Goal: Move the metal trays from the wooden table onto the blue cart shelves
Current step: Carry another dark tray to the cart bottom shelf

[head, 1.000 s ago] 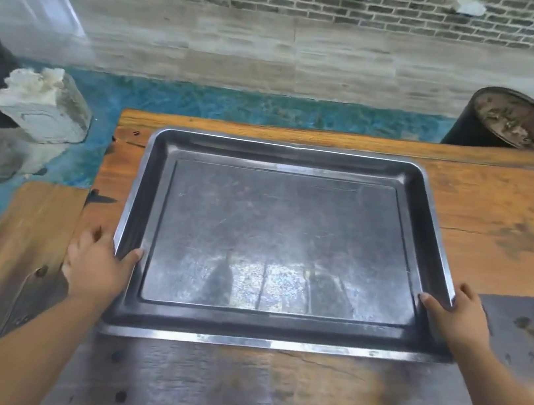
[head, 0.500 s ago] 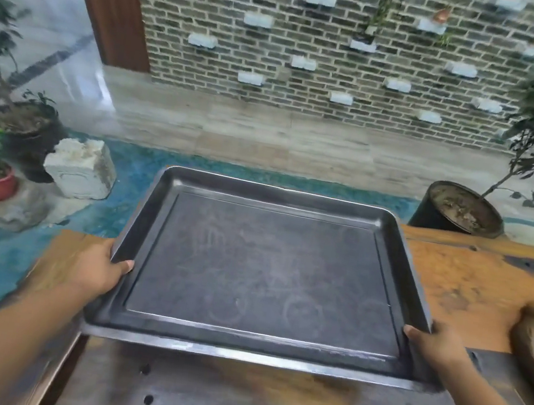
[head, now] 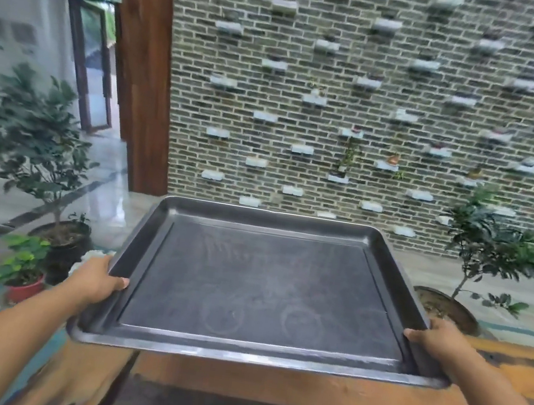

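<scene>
Above the near edge of the wooden table (head: 299, 391), carries one metal tray (head: 266, 289) level and clear of the planks, bare inside. Grips its left rim with the left hand (head: 94, 279), thumb hooked over the lip, other fingers hidden beneath. Grips the right rim with the right hand (head: 439, 339) in the same manner, thumb on top. Takes both holds toward the near corners, leaving most of the tray reaching forward, away from the body. Lies with its long axis side to side, hand to hand, short sides under the palms. Favours neither hand, with both on the rims at about the same depth. Faces a brick wall (head: 378, 97), with a potted shrub (head: 34, 146) and a red pot (head: 20, 290) off to the left, a dark pot (head: 447, 309) with its own shrub to the right, and a doorway (head: 90, 54) at far left. Shows no blue cart anywhere ahead, so cannot tell which way to turn for it. Looks to be mid-carry, off the table, shelf not yet reached. Probably calls for a turn of the whole body, keeping the tray flat and square between the hands, then feeding it onto a shelf. Cannot say, without sight of the cart, whether long edge or short edge should lead. Risks clipping a far corner on the swing, given that forward reach.
</scene>
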Action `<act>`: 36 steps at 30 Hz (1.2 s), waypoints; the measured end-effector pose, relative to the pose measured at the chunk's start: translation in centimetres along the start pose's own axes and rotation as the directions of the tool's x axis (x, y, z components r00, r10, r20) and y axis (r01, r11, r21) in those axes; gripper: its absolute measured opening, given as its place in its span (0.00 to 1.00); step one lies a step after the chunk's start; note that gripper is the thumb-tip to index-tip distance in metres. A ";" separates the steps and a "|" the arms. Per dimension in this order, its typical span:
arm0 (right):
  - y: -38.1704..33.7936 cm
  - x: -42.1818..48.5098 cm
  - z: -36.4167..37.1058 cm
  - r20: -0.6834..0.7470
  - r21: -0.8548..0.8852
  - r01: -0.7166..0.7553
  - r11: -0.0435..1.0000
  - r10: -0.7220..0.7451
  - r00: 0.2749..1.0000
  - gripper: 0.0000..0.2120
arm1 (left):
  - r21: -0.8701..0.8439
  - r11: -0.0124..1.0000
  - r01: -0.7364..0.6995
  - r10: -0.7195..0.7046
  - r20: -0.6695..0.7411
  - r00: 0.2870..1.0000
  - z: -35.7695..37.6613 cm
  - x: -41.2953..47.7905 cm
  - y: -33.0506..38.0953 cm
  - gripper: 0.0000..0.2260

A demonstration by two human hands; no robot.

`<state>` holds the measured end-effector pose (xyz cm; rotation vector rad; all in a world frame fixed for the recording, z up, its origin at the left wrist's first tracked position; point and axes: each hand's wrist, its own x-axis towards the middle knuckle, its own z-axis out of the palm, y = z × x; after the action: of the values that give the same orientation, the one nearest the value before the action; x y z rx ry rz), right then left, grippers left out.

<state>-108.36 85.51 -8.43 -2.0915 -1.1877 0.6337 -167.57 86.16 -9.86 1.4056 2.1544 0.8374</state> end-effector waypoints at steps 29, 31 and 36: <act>-18.5 -23.9 20.2 0.512 0.164 0.416 0.894 -0.438 0.739 0.10 | -0.104 0.875 0.473 -0.464 -0.454 0.760 -26.7 -33.9 -26.1 0.13; -21.0 -28.0 23.6 0.552 0.181 0.458 0.870 -0.475 0.685 0.09 | -0.119 0.851 0.512 -0.498 -0.494 0.713 -29.6 -37.6 -29.1 0.13; -25.5 -39.4 32.0 0.644 0.254 0.535 0.806 -0.554 0.528 0.08 | -0.190 0.772 0.607 -0.583 -0.591 0.557 -35.8 -48.2 -36.3 0.13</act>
<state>-163.05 70.26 -7.81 -1.2909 -2.1280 1.1573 -195.63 21.88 -7.51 0.2776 2.8797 1.0686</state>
